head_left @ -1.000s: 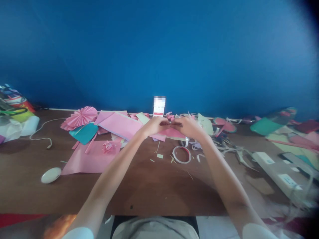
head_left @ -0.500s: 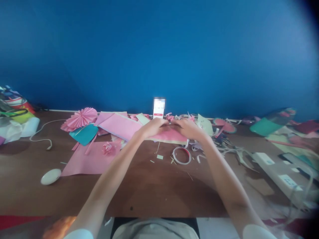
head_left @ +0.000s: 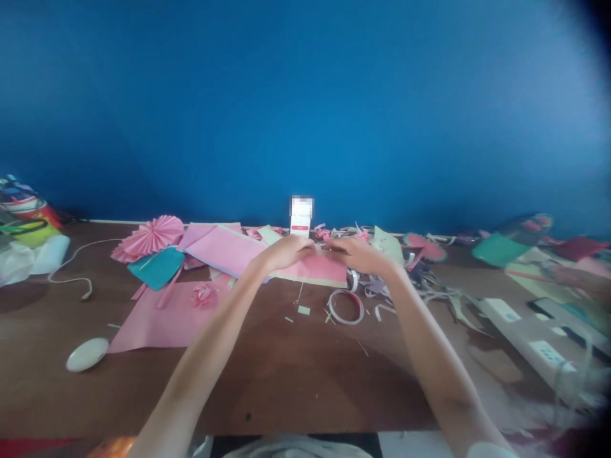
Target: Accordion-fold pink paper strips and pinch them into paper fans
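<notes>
A sheet of pink paper (head_left: 312, 269) with a pale edge lies at the back middle of the desk, below both hands. My left hand (head_left: 287, 250) is closed at its far left edge, fingers pointing right. From the other side my right hand (head_left: 357, 253) curls its fingers over the far right part of the same sheet. The fingertips nearly meet and are blurred; whatever small thing lies between them is hidden. Just behind stands a lit phone (head_left: 300, 224). A ring-shaped tape roll (head_left: 346, 307) rests nearer, below my right hand.
Left are more pink sheets (head_left: 157, 318), a paper fan (head_left: 155, 235), a teal piece (head_left: 156, 264), a paper flower (head_left: 205, 296) and a white oval object (head_left: 88, 354). Right are paper strips (head_left: 461, 299), a power strip (head_left: 525, 337) and a blurred hand (head_left: 580, 280). A blue wall (head_left: 305, 114) stands behind.
The view has tilted slightly up and right. My hands have drawn a little apart, uncovering more of the pink paper, whose right edge has shifted slightly left.
</notes>
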